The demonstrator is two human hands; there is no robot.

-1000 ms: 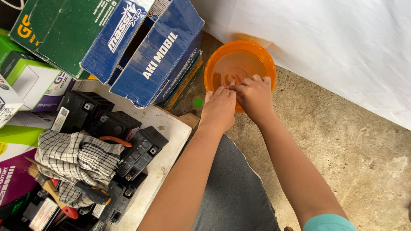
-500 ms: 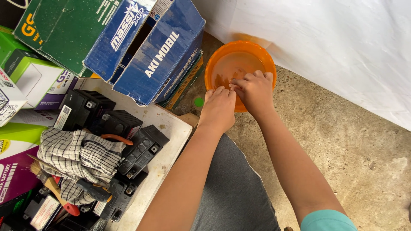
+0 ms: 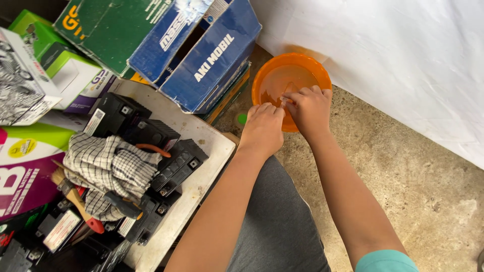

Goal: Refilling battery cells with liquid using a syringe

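Over orange basin point(image 3: 297, 65) on concrete floor: two hands together.
L hand point(image 3: 262, 131) & R hand point(image 3: 310, 108) touch at basin's near rim, fingers curled; can't tell if gripping anything. Blue box point(image 3: 212, 55) left of basin.

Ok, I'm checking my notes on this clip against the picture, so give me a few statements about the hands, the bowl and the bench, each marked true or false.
1. Both hands meet over the orange bowl. True: the left hand and the right hand touch at the fingertips above it.
2. The bowl stands on the white board. False: it stands on the concrete floor, beside the white board.
3. A checked cloth lies over the black batteries. True.
4. The right hand holds the paintbrush. False: the paintbrush lies by the cloth, away from both hands.
5. The blue box lies flat on the floor. False: it leans tilted against other boxes.
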